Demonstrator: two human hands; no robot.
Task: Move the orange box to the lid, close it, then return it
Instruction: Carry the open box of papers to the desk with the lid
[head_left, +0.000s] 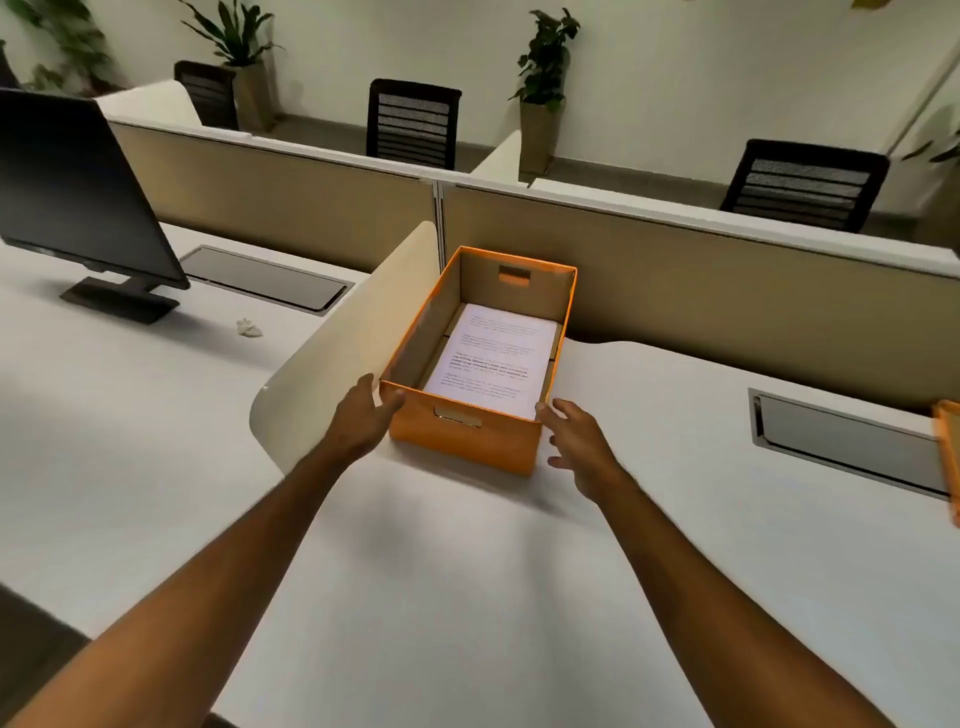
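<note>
Hands, left hand (366, 415) and right hand (579, 441), are spreading open at the near corners of the orange box (467, 441) sitting on the counter (467, 597), its long axis running away from them, with the lid (948, 457) probably lying far right.

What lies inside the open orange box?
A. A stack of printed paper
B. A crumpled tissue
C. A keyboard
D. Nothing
A: printed sheets cover the bottom of the box, which has no lid on.
</note>
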